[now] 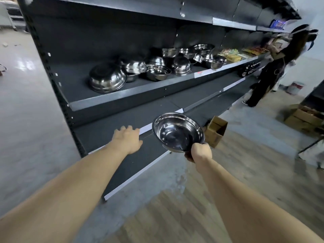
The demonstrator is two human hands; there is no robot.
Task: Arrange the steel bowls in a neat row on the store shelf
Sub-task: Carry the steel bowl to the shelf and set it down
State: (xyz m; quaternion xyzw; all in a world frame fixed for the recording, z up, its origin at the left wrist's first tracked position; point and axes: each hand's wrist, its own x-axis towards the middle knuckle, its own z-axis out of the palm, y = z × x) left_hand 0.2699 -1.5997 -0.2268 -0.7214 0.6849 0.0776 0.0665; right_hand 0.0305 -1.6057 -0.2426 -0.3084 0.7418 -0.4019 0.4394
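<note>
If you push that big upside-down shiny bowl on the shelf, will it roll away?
Probably not. The big upside-down bowl rests rim-down on the flat shelf, so it would likely slide rather than roll. Its polished steel looks slippery, and it seems stiff and fairly light: the right hand holds a similar steel bowl by the rim alone.
</note>
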